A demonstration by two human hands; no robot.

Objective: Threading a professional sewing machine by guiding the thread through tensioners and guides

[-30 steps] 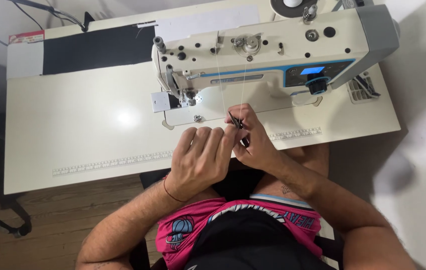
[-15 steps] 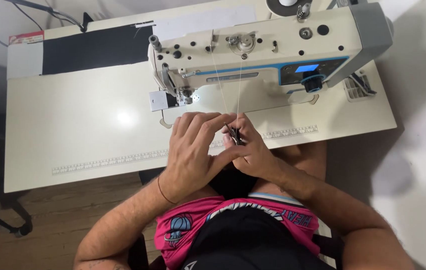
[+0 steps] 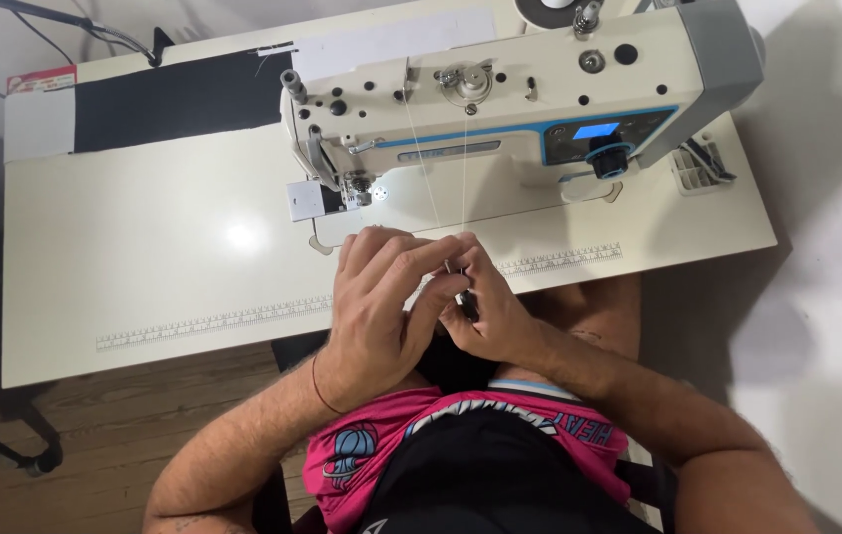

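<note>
Together, both hands (image 3: 431,297) pinching perhaps a small dark tool (image 3: 465,300).

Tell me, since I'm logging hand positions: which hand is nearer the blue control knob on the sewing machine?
Right. The right hand sits below and left of the blue knob; the left hand lies farther left, beside the right one.

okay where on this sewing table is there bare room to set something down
The widest bare patch of the table lies left of the sewing machine, between the black cloth behind and the printed ruler strip in front. A narrower patch lies right of the machine. The front middle is crowded by the left hand, right hand and thread.
</note>
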